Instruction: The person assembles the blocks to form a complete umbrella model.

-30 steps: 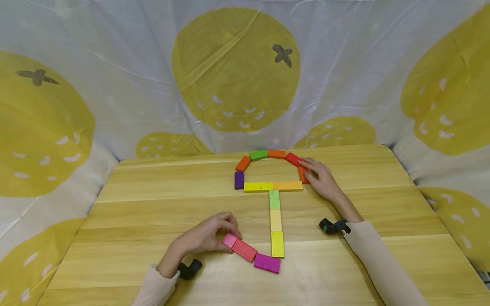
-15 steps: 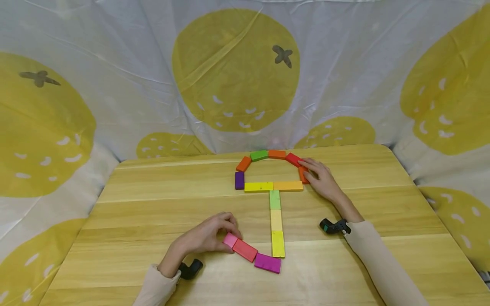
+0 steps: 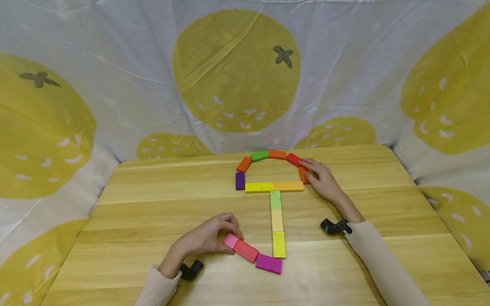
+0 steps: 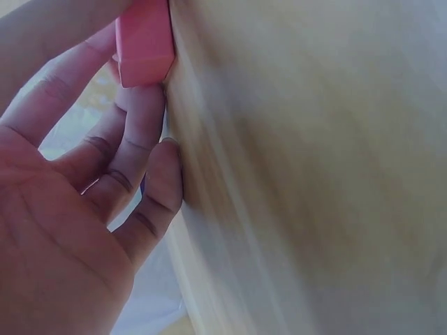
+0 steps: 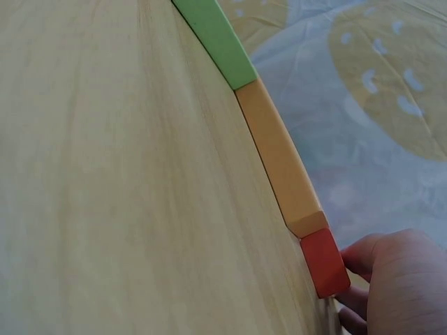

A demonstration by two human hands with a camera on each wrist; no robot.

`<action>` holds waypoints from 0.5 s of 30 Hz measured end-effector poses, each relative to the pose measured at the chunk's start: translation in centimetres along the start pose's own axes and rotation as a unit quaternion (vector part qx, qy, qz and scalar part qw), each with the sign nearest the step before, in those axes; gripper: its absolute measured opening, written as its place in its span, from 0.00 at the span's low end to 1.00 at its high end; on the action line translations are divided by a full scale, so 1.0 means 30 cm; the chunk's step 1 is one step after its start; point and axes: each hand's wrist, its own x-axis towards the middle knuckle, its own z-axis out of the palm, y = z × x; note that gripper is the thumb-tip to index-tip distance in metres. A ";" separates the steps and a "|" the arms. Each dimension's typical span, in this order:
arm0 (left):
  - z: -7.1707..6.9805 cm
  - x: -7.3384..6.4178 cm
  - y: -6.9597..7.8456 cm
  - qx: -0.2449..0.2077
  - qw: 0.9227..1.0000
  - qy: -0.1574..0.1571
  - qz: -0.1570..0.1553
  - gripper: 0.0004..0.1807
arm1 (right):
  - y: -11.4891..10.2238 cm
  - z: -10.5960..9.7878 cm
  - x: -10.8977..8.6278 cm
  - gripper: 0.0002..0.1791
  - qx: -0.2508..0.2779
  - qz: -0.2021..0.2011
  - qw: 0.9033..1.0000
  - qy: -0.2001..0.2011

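At the left end of a short slanting row, my left hand (image 3: 211, 233) pinches a pink block (image 3: 231, 241) between thumb and fingers. Touching that block is a coral-red block (image 3: 246, 250), followed by a magenta block (image 3: 269, 263). The left wrist view shows the pink block (image 4: 145, 45) at the fingertips, close to the tabletop. My right hand (image 3: 322, 180) holds an orange-red block (image 3: 303, 175) at the right side of an arch, its fingers reaching the red block (image 3: 294, 160). In the right wrist view that orange-red block (image 5: 325, 264) stands against the light-orange block (image 5: 283, 164).
The arch continues through several blocks to a purple block (image 3: 240, 181). A yellow block (image 3: 259, 187) and a light-orange block form its base. Below runs a column of a light-green block (image 3: 275, 200), a cream block (image 3: 277, 220) and another yellow block (image 3: 279, 245). A fruit-patterned curtain (image 3: 329, 63) borders the wooden table (image 3: 153, 191).
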 end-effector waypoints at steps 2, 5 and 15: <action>-0.003 -0.005 0.000 -0.003 1.000 -0.001 0.004 0.16 | -0.002 0.001 0.001 0.25 0.000 -0.003 1.000 0.002; -0.014 -0.017 -0.001 -0.013 1.000 -0.004 0.004 0.18 | -0.004 0.003 0.003 0.25 -0.001 -0.008 1.000 0.004; -0.099 -0.041 -0.041 -0.052 0.998 0.027 0.004 0.21 | -0.010 -0.002 0.000 0.26 0.012 -0.004 1.000 0.001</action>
